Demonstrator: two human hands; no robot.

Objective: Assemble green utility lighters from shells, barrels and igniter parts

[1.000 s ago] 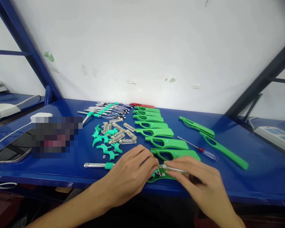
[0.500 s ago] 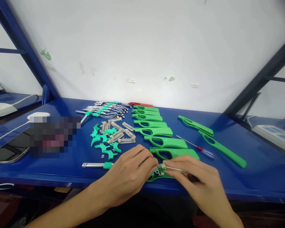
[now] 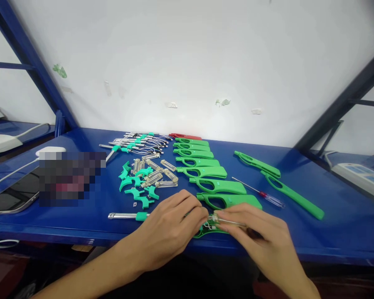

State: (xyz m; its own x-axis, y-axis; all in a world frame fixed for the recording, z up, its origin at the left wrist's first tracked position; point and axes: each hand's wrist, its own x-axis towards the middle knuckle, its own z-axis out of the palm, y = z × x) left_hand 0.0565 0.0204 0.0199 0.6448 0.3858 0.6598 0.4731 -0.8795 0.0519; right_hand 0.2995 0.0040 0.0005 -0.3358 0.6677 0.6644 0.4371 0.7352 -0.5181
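Observation:
A green casing half point(image 3: 205, 233) lies at the table's front edge under both hands, with white wires inside it. From its left end a metal tube point(image 3: 124, 216) with a teal collar point(image 3: 141, 216) sticks out past my left hand point(image 3: 174, 224). The fingers of that hand are closed at the casing's left part; what they pinch is hidden. My right hand point(image 3: 255, 232) pinches a clear tank point(image 3: 230, 222) between thumb and fingers, over the casing, its left end close to my left fingertips.
Green casings point(image 3: 218, 187) and a red one point(image 3: 185, 136) line up behind. Clear tanks point(image 3: 166, 184), teal triggers point(image 3: 144, 202) and wired tubes point(image 3: 137, 143) lie left. A screwdriver point(image 3: 272, 200) and two green pieces point(image 3: 296, 197) lie right; a phone point(image 3: 14, 195) far left.

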